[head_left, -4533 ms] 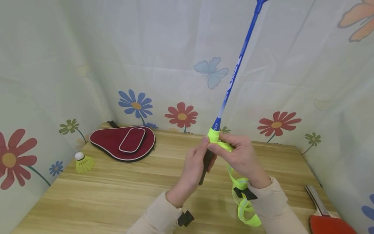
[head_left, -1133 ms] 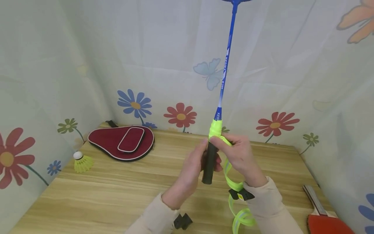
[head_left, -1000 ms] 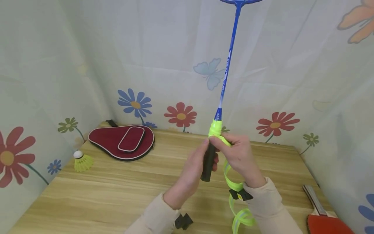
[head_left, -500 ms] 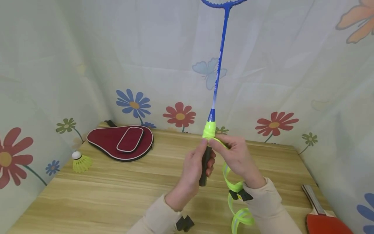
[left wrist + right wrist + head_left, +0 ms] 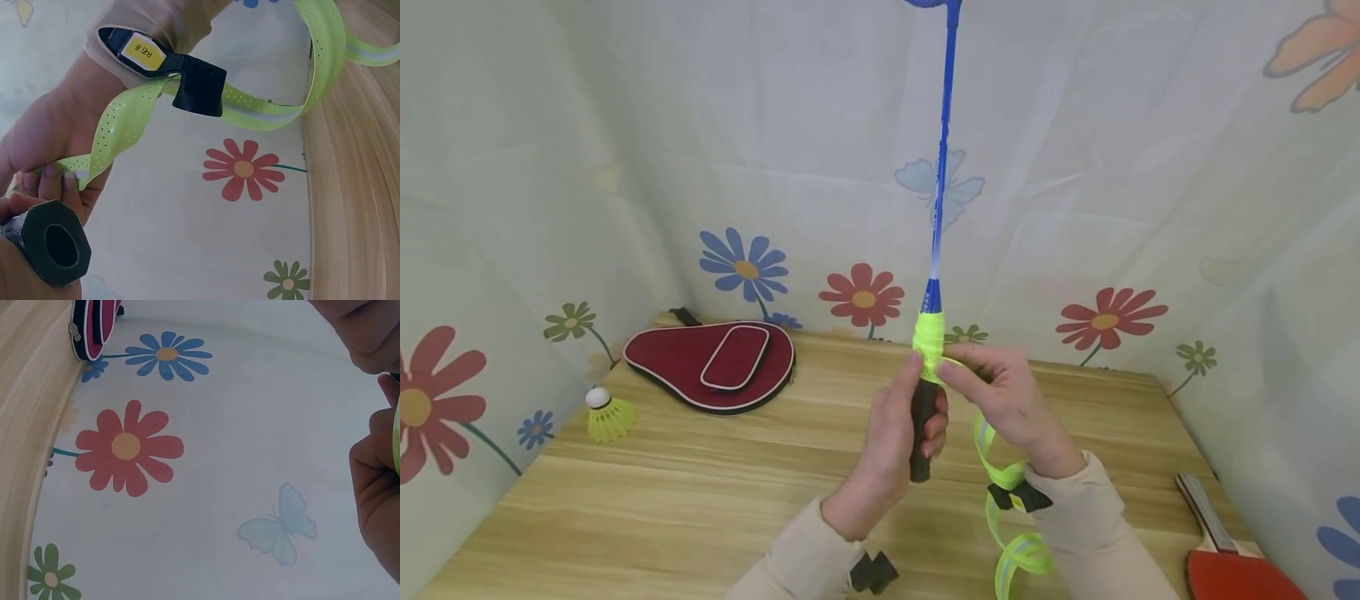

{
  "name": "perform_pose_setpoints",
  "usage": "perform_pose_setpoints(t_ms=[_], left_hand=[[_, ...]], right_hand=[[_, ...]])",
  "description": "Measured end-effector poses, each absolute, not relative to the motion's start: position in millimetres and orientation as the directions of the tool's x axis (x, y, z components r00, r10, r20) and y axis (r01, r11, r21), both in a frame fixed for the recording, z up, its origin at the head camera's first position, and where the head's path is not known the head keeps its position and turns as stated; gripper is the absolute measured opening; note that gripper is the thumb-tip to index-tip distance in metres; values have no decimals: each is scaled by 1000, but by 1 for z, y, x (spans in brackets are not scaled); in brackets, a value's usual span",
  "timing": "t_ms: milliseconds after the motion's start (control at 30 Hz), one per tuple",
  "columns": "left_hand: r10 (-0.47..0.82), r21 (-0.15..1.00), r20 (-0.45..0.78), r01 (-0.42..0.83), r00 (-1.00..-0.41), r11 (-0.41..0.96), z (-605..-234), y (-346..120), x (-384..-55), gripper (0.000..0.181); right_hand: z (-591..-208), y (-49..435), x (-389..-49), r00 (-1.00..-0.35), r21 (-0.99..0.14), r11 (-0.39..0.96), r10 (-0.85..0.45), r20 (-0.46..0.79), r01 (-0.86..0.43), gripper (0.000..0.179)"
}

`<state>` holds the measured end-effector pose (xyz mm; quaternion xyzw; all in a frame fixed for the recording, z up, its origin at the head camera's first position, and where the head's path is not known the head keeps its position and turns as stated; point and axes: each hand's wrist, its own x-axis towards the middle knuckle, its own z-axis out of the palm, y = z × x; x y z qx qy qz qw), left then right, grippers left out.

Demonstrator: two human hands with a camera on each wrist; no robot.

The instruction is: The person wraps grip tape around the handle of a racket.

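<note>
My left hand [image 5: 895, 433] grips the black handle of a blue badminton racket [image 5: 943, 150], which stands nearly upright above the table. Its thumb lies along the handle at the lower edge of the neon-yellow wrap. Neon-yellow overgrip tape [image 5: 929, 337] covers the upper part of the handle. My right hand [image 5: 1007, 400] pinches the tape close beside the handle, and the loose length hangs in curls under that wrist. In the left wrist view the perforated tape [image 5: 128, 122] runs from the fingers past the right wrist, with the handle's octagonal butt [image 5: 59, 244] in front.
A dark red paddle case [image 5: 662, 354] lies at the back left of the wooden table [image 5: 700, 508]. Near it sits a yellow shuttlecock [image 5: 612, 418]. A red table tennis paddle [image 5: 1240, 575] is at the front right. Flowered curtains stand around the table.
The racket has turned in the left hand and its shaft has swung left from a rightward lean to nearly upright. The yellow wrap reaches farther down the handle than 4.5 s ago.
</note>
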<state>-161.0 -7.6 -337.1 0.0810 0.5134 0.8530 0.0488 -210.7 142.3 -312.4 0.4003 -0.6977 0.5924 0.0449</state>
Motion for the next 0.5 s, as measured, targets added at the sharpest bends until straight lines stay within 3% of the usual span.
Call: perform_pose_setpoints(t_ms=[500], left_hand=[[282,865,109,-49,-953,-500,-335,-10,-161,60]], right_hand=[[-312,142,-214,-647,-799,-81,-541,538,-596,22]])
